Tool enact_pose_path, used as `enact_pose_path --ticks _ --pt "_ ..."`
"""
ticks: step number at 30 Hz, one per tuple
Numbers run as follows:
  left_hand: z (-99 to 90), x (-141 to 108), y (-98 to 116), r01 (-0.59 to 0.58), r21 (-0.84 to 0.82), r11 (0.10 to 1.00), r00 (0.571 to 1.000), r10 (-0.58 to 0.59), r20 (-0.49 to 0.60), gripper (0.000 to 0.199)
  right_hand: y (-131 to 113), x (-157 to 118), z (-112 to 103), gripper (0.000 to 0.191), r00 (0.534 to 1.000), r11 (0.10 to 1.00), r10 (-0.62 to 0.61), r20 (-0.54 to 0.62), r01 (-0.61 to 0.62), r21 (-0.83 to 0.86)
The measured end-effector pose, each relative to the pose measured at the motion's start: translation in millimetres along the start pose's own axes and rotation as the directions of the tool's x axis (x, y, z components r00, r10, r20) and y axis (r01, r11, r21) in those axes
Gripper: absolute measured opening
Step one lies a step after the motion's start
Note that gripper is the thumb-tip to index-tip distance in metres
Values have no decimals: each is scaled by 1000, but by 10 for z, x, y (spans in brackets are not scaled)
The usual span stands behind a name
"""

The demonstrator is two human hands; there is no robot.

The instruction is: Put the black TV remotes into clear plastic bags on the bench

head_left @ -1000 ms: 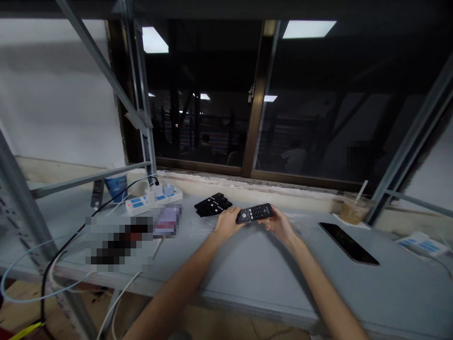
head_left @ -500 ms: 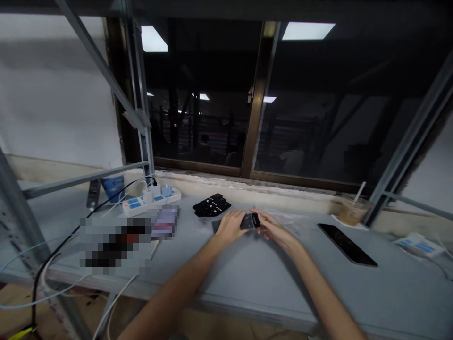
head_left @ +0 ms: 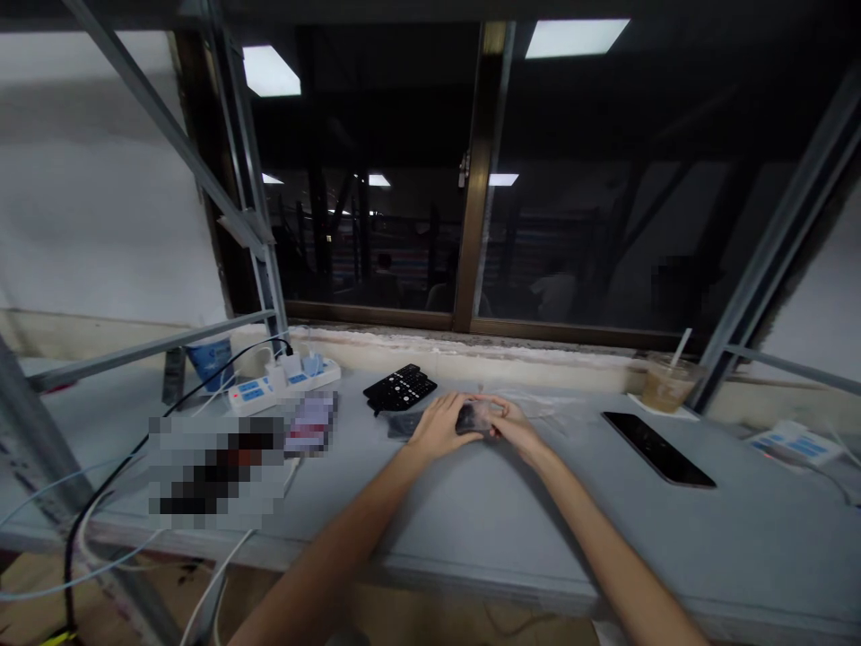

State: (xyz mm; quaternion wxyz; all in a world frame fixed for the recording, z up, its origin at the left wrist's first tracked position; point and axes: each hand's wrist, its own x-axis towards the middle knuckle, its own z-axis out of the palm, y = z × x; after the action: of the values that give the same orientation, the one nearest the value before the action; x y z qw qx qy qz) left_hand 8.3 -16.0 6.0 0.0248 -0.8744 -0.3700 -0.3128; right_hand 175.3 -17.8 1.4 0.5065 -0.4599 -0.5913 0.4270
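A dark remote control lies low over the table, its right end showing between my hands through what looks like clear plastic film. My left hand is wrapped over its middle, and a dark length sticks out to the left of the fingers. At the right end, the fingers of my right hand are pinched on the thin clear plastic bag, which spreads behind them. Several black remote controls with pale buttons lie together just beyond my left hand. My fingers hide part of the held one.
A black phone and an iced drink cup with a straw are on the right of the grey table. To the left are a power strip, a blue cup and loose cables. Metal posts frame both sides.
My right hand has closed in on the remote control's right end, which now looks covered by clear film. More of its left end shows beside my left hand. The view has shifted slightly.
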Motion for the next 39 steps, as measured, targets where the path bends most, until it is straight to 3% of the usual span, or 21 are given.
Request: enact_pose_path --ticks 3,5,10,13,20,25,30,34,39 --pt "-24 -3 -35 97 37 995 995 -97 -8 45 -1 38 -103 45 988 998 -10 -151 18 55" --pt "-41 -7 -62 158 39 987 987 -158 16 40 -13 40 -170 43 982 997 30 -188 -16 73" --pt "-37 -22 -124 152 103 983 985 -159 65 43 -53 -31 -222 30 986 982 169 -14 -167 93" --pt "-18 -29 -139 110 120 987 989 -121 82 42 -37 -57 -206 33 978 976 206 36 -208 60" --pt "-12 -18 -73 47 119 992 993 -59 99 42 99 -5 -174 40 990 991 119 69 -115 -65" --pt "27 -6 -98 93 75 993 992 -99 81 44 82 5 -154 42 997 997 80 -24 -81 -20" --pt "47 -17 -139 114 -8 993 983 -112 147 45 98 54 -202 39 972 996 79 -219 -69 52" --pt "48 -33 -156 122 -46 992 973 -110 201 35 205 133 -324 35 935 989 18 -355 -69 -131" --pt "105 -52 -203 122 -81 989 972 -103 211 39 277 162 -571 35 842 925 -136 -522 -81 -372"
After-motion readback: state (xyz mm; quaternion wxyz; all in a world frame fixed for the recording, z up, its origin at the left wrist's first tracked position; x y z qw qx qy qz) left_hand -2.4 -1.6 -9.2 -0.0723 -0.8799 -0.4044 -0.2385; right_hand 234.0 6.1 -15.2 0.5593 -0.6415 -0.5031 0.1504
